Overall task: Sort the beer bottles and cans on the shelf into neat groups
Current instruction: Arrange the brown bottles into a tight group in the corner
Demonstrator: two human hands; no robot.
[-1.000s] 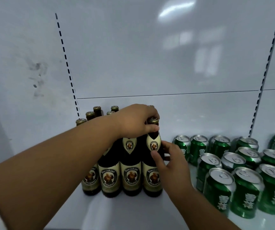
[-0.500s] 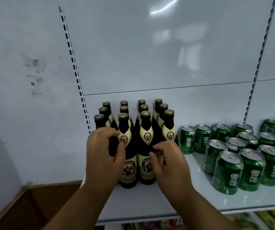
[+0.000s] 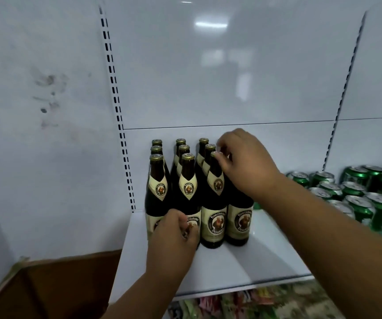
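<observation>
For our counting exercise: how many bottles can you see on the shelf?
10 bottles: three columns of three at left, one more below the right hand, which may hide others.

White back panel (image 3: 220,72) behind, glossy, carrying soft reflections of lights near the top. Crossed by a thin horizontal seam (image 3: 231,125) partway down. Flanked by slotted uprights: one on the left (image 3: 116,107), one on the right (image 3: 344,97), both punched with dark slots. To the far left, a plain white wall (image 3: 24,134), smudged with grey marks (image 3: 48,93) at mid-height. Low in the left corner, a brown cardboard box (image 3: 54,288), open at the top, one edge frayed. Along the bottom, below the white ledge, blurred colourful packets (image 3: 243,305), green and pink; too blurred to identify.
</observation>
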